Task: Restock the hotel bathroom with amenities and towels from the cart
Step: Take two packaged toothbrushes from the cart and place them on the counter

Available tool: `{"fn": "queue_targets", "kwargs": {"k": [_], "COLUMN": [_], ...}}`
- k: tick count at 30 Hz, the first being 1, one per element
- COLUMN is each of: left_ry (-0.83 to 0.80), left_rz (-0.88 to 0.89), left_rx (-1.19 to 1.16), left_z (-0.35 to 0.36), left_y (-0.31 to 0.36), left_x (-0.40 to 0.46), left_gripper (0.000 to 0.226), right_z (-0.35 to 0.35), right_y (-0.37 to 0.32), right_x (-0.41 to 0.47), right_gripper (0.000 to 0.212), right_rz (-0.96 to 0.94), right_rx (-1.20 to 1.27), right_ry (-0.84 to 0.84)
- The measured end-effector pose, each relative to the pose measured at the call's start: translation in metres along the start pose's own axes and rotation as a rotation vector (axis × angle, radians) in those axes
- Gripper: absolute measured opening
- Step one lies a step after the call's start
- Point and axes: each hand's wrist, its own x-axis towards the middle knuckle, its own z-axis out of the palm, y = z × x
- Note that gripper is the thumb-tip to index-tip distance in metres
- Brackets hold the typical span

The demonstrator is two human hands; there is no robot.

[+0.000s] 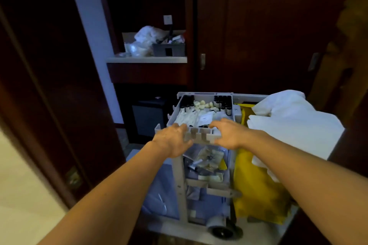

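Note:
A grey housekeeping cart (180,167) stands in front of me. Its top tray (201,137) holds small dark bottles (222,102), pale round soaps (203,104) and white sachets (205,118). My left hand (173,139) grips the tray's near rim at the left. At the right of that rim my right hand (227,133) curls over the edge in the same way. White folded towels (294,123) lie on the cart's right side, above a yellow bag (256,185).
A dark wooden door (49,85) stands at the left and dark cabinets (258,36) rise behind the cart. A pale counter (147,59) with bags and a dark caddy lies beyond. Lower cart shelves hold packets. Light floor shows at the bottom left.

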Motion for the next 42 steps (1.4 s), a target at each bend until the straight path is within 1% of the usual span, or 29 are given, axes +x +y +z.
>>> {"fn": "queue_targets", "kwargs": {"k": [5,10,12,17,21,25,27,30,31,32,33,36,38,40,42], "left_ry": [-0.025,-0.053,-0.052,-0.099,-0.102,-0.147,-0.149,-0.125,-0.125,-0.125,-0.122,-0.098,-0.086,-0.069,-0.061], "left_rz": [0.071,0.150,0.152,0.171,0.169,0.128,0.118,0.104,0.092,0.069,0.037,-0.051,-0.077,-0.119,-0.186], "left_rx": [0.001,0.002,-0.018,-0.059,-0.094,-0.108,-0.149,-0.188,-0.178,-0.161,-0.142,-0.092,-0.066,-0.052,-0.066], "left_z": [0.007,0.017,0.026,0.051,0.063,0.075,0.082,0.091,0.094,0.098,0.101,0.108,0.113,0.118,0.121], "left_y": [-0.014,-0.030,-0.037,-0.046,-0.045,-0.045,-0.047,-0.042,-0.039,-0.036,-0.035,-0.039,-0.046,-0.052,-0.057], "left_x": [0.088,0.164,0.189,0.236,0.270,0.297,0.313,0.333,0.338,0.342,0.347,0.356,0.358,0.359,0.364], "left_gripper": [0.051,0.053,0.055,0.053,0.052,0.053,0.050,0.047,0.046,0.045,0.043,0.040,0.045,0.055,0.061], "right_z": [0.004,0.013,0.022,0.039,0.045,0.045,0.045,0.051,0.053,0.055,0.056,0.055,0.056,0.060,0.066], "right_y": [0.035,0.057,0.065,0.086,0.113,0.129,0.131,0.137,0.141,0.144,0.146,0.147,0.143,0.135,0.127], "right_x": [0.062,0.120,0.140,0.176,0.203,0.237,0.254,0.271,0.275,0.280,0.285,0.300,0.312,0.324,0.338], "right_gripper": [0.047,0.039,0.035,0.035,0.036,0.033,0.037,0.064,0.071,0.072,0.067,0.044,0.031,0.020,0.014], "right_rz": [0.109,0.198,0.224,0.288,0.348,0.333,0.336,0.359,0.358,0.352,0.345,0.295,0.218,0.141,0.100], "right_rx": [0.016,0.105,0.129,0.115,0.138,0.203,0.229,0.181,0.170,0.177,0.193,0.230,0.273,0.321,0.363], "right_ry": [-0.003,-0.013,-0.013,-0.067,-0.068,-0.069,-0.083,-0.174,-0.184,-0.163,-0.121,0.003,0.031,0.036,0.023]}}
